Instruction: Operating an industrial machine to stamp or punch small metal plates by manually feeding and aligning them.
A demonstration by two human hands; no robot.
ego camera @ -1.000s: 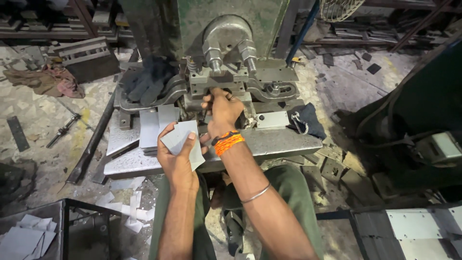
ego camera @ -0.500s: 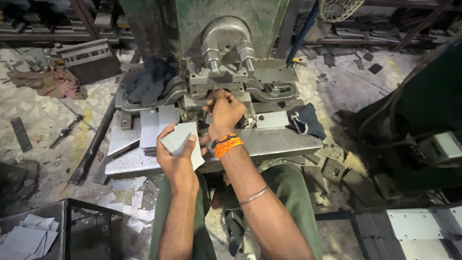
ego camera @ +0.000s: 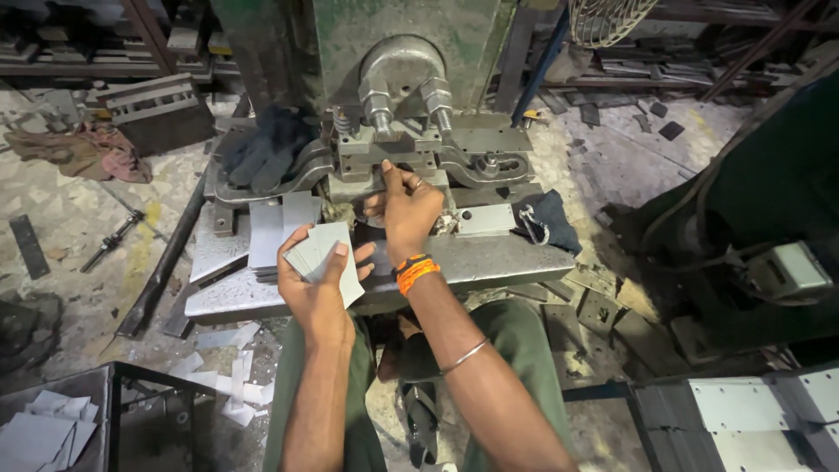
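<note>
My left hand (ego camera: 316,288) holds a fanned stack of thin grey metal blanks (ego camera: 325,253) just above the steel bed (ego camera: 489,258) of a green press machine (ego camera: 398,105). My right hand (ego camera: 406,210), with an orange band at the wrist, reaches into the die area under the ram, fingers pinched on something small there; what it grips is hidden. More flat metal sheets (ego camera: 280,232) lie stacked on the bed to the left of my hands.
A dark glove (ego camera: 266,144) lies on the press's left side and a dark cloth (ego camera: 546,218) on its right. A bin of cut metal pieces (ego camera: 44,433) stands at bottom left, stacked plates (ego camera: 743,411) at bottom right. Scrap litters the floor.
My right hand has stayed at the die while its fingers shifted slightly. My left hand keeps the blanks in nearly the same spot.
</note>
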